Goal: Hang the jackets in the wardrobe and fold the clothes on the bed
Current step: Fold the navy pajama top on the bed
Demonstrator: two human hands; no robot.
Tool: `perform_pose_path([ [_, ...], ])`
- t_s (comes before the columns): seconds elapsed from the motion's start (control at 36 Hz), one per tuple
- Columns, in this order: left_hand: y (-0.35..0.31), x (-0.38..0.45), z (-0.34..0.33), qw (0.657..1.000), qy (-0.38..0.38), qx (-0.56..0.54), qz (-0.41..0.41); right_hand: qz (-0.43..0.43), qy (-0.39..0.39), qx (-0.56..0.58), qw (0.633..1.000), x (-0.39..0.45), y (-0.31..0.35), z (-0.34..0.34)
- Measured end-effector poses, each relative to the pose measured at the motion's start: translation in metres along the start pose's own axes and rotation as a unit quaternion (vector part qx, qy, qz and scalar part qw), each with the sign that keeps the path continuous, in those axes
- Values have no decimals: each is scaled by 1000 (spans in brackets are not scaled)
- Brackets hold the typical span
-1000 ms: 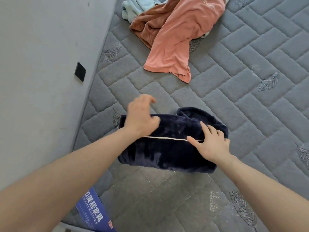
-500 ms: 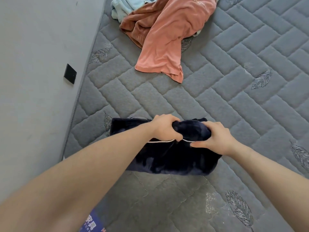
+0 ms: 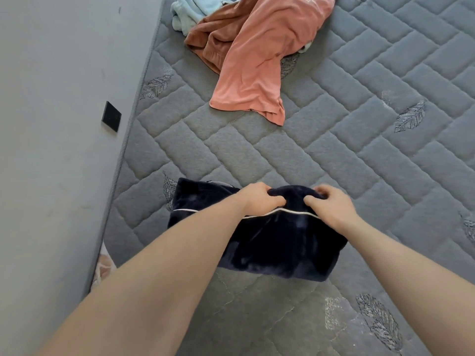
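A dark navy plush garment (image 3: 277, 247) with thin white piping lies folded into a compact block on the grey quilted mattress (image 3: 359, 155). My left hand (image 3: 259, 199) grips its far top edge, fingers curled into the fabric. Close beside it, my right hand (image 3: 331, 204) pinches the same edge. My forearms cover part of the garment's left and right sides. Further up the bed lies an unfolded pile: a salmon-pink garment (image 3: 259, 73), a brown one (image 3: 210, 44) under it, and a light blue one (image 3: 190, 11) at the top.
A grey wall (image 3: 56, 150) runs along the mattress's left edge, with a small black square plate (image 3: 111, 116) on it. A narrow gap at the lower left shows a bit of patterned cloth (image 3: 104, 265). Bare mattress lies between the navy garment and the pile.
Both hands have moved from lying on top of the navy garment to gripping its far edge close together. The garment's raised far fold has been flattened down.
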State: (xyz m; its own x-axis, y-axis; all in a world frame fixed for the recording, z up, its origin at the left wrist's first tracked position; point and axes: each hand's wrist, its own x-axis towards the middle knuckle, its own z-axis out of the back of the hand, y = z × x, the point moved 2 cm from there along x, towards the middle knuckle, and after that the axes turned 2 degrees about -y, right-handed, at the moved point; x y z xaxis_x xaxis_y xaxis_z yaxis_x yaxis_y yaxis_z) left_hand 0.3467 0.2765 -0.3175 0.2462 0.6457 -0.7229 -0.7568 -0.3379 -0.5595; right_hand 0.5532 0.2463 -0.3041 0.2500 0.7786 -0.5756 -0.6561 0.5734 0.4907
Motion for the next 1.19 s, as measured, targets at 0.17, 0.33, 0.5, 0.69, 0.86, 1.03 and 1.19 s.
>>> perform_pose_path([
  [0.17, 5, 5, 0, 1000, 12, 19, 10, -66, -16, 289, 955, -58, -36, -1],
  [0.33, 13, 5, 11, 984, 115, 19, 132, -44, 65, 295, 952, -66, -37, -24],
  [0.5, 36, -1, 3, 994, 26, -8, 105, -100, 115, 259, 954, -53, -33, -33],
  [0.69, 23, -41, 10, 964, -247, 78, -66, -163, 134, 264, 941, -52, -50, -32],
  [0.86, 85, -104, 59, 896, -444, -1, 7, -217, 131, 328, 910, -63, -71, -49],
  [1.03, 154, -120, 42, 881, -114, -424, 175, -245, 140, 345, 895, -62, -75, -55],
  [1.19, 161, -104, 41, 887, -20, -425, 180, -242, 129, 350, 896, -62, -71, -53],
])
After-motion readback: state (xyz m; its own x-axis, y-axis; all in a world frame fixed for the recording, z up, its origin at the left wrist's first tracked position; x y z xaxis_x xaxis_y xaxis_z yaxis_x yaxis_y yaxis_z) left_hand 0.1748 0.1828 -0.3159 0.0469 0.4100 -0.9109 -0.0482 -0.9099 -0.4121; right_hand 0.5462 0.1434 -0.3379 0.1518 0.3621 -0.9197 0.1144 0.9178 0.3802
